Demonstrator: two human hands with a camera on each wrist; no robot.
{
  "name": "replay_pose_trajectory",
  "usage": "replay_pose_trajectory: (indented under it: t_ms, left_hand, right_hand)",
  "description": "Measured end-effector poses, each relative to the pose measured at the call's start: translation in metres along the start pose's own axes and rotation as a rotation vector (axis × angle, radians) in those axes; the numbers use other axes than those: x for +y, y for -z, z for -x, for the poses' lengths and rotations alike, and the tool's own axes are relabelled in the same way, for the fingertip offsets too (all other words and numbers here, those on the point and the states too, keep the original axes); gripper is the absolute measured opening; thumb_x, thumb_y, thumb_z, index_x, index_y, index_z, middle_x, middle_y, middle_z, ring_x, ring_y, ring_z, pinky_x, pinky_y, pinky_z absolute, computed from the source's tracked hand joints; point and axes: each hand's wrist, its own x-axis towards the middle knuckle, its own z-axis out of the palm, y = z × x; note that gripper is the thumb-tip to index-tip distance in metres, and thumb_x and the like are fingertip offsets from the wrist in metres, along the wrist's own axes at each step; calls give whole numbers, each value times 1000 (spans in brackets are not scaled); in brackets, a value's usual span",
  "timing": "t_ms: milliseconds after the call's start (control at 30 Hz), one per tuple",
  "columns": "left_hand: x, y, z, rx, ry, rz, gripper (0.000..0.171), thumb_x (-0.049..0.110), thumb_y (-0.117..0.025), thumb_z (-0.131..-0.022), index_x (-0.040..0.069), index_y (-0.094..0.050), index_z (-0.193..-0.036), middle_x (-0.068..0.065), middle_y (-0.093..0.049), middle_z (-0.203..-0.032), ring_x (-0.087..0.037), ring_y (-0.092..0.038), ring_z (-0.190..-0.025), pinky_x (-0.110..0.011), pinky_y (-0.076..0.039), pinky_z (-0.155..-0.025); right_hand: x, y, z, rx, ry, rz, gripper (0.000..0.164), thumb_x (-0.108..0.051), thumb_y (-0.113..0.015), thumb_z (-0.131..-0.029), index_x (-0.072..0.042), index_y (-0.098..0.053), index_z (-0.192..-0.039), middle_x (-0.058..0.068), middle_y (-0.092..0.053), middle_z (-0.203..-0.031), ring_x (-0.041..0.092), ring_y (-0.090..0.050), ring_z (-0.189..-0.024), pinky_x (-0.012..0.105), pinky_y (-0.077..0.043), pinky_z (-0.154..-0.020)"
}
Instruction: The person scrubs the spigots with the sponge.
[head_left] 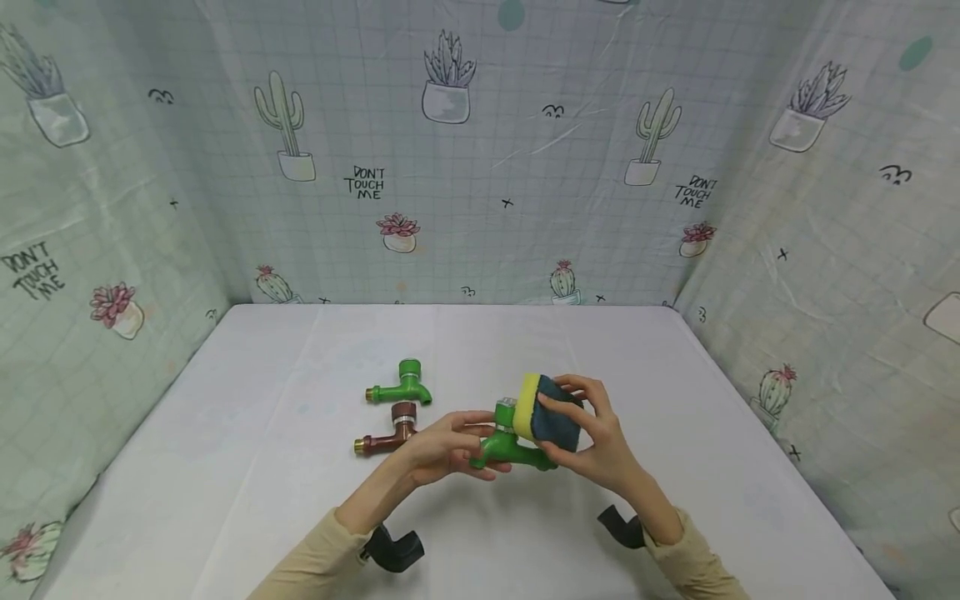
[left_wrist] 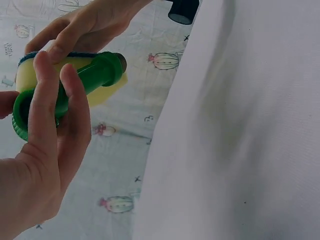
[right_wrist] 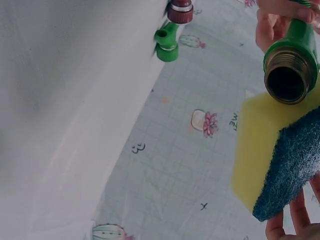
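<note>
A green faucet (head_left: 504, 450) with a threaded brass end is held off the table by my left hand (head_left: 448, 447), whose fingers curl round its spout side. In my right hand (head_left: 604, 438) is a sponge (head_left: 546, 413), yellow with a dark blue scouring side. Its yellow face lies against the faucet near the cap. In the left wrist view the faucet (left_wrist: 85, 82) crosses in front of the sponge (left_wrist: 30, 75). The right wrist view shows the faucet's open threaded end (right_wrist: 287, 82) beside the sponge's yellow side (right_wrist: 257, 150).
A second green faucet (head_left: 405, 385) lies on the white table (head_left: 300, 483), at the back left. Nearer, a brown faucet (head_left: 390, 433) lies partly behind my left hand. Black wrist-worn pieces (head_left: 396, 550) hang under the forearms. Patterned cloth walls (head_left: 480, 208) enclose the table's back and sides.
</note>
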Motion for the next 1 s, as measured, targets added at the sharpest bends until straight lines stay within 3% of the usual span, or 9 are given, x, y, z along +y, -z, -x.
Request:
replay_pose_trajectory:
  t_ms: [67,167,267,400,533,600,800,1000]
  left_hand:
    - [-2,-1,-2,47,15,4,62,4,-49,-84,-3,-20,-138,-19,-45,-128,-22,-65,-89,-39,-52,-82]
    - [-4,-2,-5,113,2,4,54,9,-52,-87,-2,-27,-134,-16,-54,-117,-20,-65,-86,-41,-50,-84]
    - [-4,-3,-6,177,-41,25,45,7,-57,-85,-2,-36,-124,-8,-60,-102,-18,-66,-81,-38,-51,-83]
    - [-3,-6,-9,233,-120,64,33,5,-58,-84,4,-45,-114,-2,-63,-93,-12,-66,-79,-30,-53,-80]
    - [-3,-10,-13,293,-184,93,18,19,-56,-88,16,-50,-105,5,-63,-89,-8,-62,-80,-27,-52,-78]
    - [-3,-12,-15,322,-197,123,16,28,-53,-89,19,-50,-102,6,-62,-90,-10,-61,-83,-31,-50,-79]
    - [-4,-14,-15,362,-186,200,28,36,-48,-90,16,-46,-109,-2,-56,-99,-21,-60,-95,-56,-43,-89]
    - [-4,-12,-14,368,-137,193,27,32,-51,-89,12,-47,-106,-2,-59,-98,-25,-59,-101,-55,-44,-87]
  right_hand:
    - [-1,0,-1,9,22,14,46,-42,-59,-81,-13,-58,-116,20,-44,-118,27,-39,-106,34,-39,-79]
    - [-2,0,-3,36,40,33,46,-42,-59,-80,-12,-59,-116,21,-45,-118,27,-40,-105,33,-38,-78]
    - [-4,1,-4,81,33,58,46,-44,-60,-80,-12,-59,-114,21,-45,-116,25,-41,-104,32,-38,-77]
    - [-8,0,-4,162,20,72,47,-43,-61,-79,-11,-60,-113,24,-45,-115,24,-41,-106,32,-36,-78]
    - [-14,-2,-7,226,36,74,46,-40,-62,-78,-8,-61,-111,26,-45,-113,26,-42,-105,34,-35,-77]
    - [-16,-3,-9,238,49,81,44,-39,-62,-79,-8,-61,-111,26,-45,-113,28,-42,-104,35,-34,-77]
    - [-17,-5,-8,203,50,103,43,-39,-61,-79,-11,-61,-112,25,-45,-114,28,-41,-105,36,-33,-78]
    - [-17,-4,-7,185,40,95,43,-41,-60,-80,-11,-61,-111,24,-46,-114,28,-42,-102,34,-34,-76]
